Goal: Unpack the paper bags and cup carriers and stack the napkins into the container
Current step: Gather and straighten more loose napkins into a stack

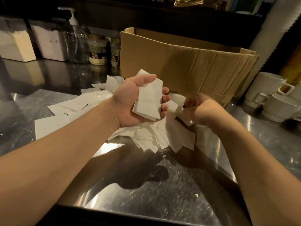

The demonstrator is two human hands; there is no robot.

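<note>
My left hand (130,103) is raised palm-up over the steel counter (162,193) and grips a small stack of white napkins (149,101), thumb over the top. A loose pile of white napkins (78,105) spreads across the counter beneath and to the left of it. My right hand (203,108) sits just to the right, fingers curled down into the pile's right edge, pinching napkins (177,101) there. An open brown cardboard box (195,62) stands directly behind both hands.
White cups (276,101) are stacked at the right edge. Along the back left stand two jars (97,49), a clear pump bottle (76,39) and two pale containers (17,44). A dark shelf runs above.
</note>
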